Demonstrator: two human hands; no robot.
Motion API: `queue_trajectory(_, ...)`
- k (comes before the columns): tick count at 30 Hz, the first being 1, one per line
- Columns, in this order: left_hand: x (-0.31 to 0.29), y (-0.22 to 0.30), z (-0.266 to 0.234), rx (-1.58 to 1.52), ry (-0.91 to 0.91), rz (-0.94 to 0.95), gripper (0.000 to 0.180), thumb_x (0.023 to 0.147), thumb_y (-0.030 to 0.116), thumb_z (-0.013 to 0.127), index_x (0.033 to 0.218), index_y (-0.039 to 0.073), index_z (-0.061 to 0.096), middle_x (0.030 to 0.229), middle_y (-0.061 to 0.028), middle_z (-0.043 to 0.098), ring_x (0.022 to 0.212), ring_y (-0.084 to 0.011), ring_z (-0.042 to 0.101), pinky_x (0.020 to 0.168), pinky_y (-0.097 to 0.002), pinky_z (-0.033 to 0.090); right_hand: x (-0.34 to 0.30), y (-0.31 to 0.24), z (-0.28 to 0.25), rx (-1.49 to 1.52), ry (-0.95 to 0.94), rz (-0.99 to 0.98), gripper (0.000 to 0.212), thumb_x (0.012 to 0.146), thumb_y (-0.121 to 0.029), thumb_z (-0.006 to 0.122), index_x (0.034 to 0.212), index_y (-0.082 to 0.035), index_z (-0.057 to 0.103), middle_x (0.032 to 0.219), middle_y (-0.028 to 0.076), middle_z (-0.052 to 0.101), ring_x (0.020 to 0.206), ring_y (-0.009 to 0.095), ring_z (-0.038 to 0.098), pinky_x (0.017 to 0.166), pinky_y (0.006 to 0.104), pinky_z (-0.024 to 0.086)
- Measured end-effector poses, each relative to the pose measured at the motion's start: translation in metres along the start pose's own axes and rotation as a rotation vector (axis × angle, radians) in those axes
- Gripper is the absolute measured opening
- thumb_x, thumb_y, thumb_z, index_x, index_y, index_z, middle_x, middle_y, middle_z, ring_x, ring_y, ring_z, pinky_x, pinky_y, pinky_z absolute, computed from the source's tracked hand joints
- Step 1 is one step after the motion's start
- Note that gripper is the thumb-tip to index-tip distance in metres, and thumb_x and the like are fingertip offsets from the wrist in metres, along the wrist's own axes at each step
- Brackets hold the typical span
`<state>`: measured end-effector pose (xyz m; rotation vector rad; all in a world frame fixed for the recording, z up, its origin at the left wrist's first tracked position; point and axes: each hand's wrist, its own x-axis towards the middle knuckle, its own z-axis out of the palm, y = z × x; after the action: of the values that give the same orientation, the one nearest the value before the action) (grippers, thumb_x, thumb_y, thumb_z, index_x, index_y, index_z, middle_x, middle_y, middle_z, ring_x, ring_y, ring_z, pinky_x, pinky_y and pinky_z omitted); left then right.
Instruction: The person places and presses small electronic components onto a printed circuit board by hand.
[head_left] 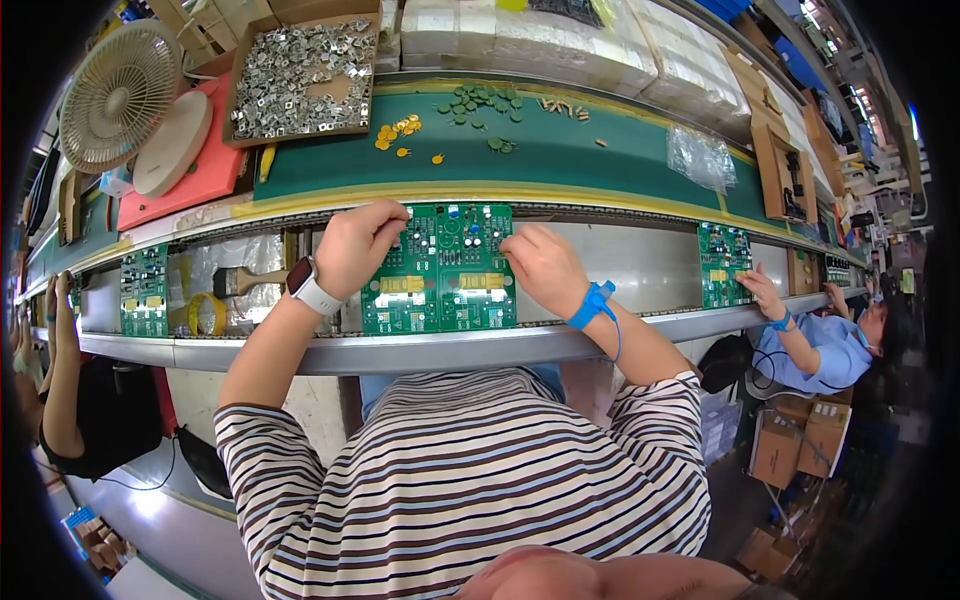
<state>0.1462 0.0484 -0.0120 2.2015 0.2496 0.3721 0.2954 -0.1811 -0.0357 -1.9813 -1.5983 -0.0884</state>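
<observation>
A green circuit board [437, 262] lies across the conveyor rails in front of me, with small blue, black and silver parts at its far side and yellow blocks nearer me. My left hand [350, 247] is at its far left corner, thumb and fingers pinched together. At the board's right edge, my right hand [547, 262] is closed in a pinch too, wearing a blue wrist strap [594, 305] with a cord. What the fingertips hold, if anything, is too small to make out. Beyond the board lie yellow disc parts [398, 131] and green disc parts [484, 101].
A cardboard box of metal clips [302, 80] stands far left beside a fan [122, 96]. Tan cylindrical parts [564, 107] and a clear plastic bag [700, 158] lie on the green mat. Other boards sit on the rails either side. A co-worker's hand [765, 290] touches the right one.
</observation>
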Motion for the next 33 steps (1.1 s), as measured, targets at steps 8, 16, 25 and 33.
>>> queue_trajectory(8, -0.007, 0.008, -0.003, 0.188, -0.047, 0.107, 0.01, 0.084, 0.01, 0.059, 0.091, 0.006, 0.053, 0.072, -0.0116, 0.062, 0.065, -0.0296, 0.062, 0.056, -0.0359, 0.049, 0.001, 0.0, 0.004, 0.024, 0.0, 0.021, 0.013, 0.069, 0.002, 0.062, 0.08, -0.004, 0.057, 0.078, 0.009, 0.054, 0.074, 0.029, 0.054, 0.066, 0.038, 0.045)
queue_trajectory(16, -0.004, 0.005, -0.002, 0.241, -0.046, 0.352, 0.011, 0.073, 0.007, 0.065, 0.081, 0.005, 0.059, 0.086, -0.0098, 0.059, 0.079, -0.028, 0.058, 0.068, -0.0365, 0.047, 0.001, -0.001, 0.004, 0.039, 0.037, 0.027, 0.013, 0.068, 0.004, 0.062, 0.078, -0.003, 0.056, 0.075, 0.01, 0.053, 0.073, 0.029, 0.054, 0.064, 0.038, 0.045)
queue_trajectory(25, -0.007, -0.008, 0.008, 0.312, -0.079, 0.278, 0.007, 0.068, 0.007, 0.068, 0.072, 0.007, 0.062, 0.096, -0.0077, 0.053, 0.092, -0.027, 0.049, 0.082, -0.0371, 0.038, 0.0, -0.002, 0.003, 0.041, 0.033, 0.024, 0.012, 0.069, 0.003, 0.062, 0.077, -0.003, 0.056, 0.074, 0.01, 0.053, 0.072, 0.029, 0.054, 0.064, 0.0382, 0.045)
queue_trajectory(33, -0.004, -0.011, 0.017, 0.294, -0.039, 0.291, 0.008, 0.067, 0.008, 0.069, 0.072, 0.008, 0.063, 0.096, -0.0067, 0.053, 0.093, -0.0268, 0.048, 0.082, -0.0377, 0.037, -0.001, -0.001, 0.004, 0.035, 0.044, 0.022, 0.012, 0.069, 0.003, 0.062, 0.077, -0.003, 0.056, 0.074, 0.01, 0.053, 0.072, 0.029, 0.054, 0.064, 0.038, 0.045)
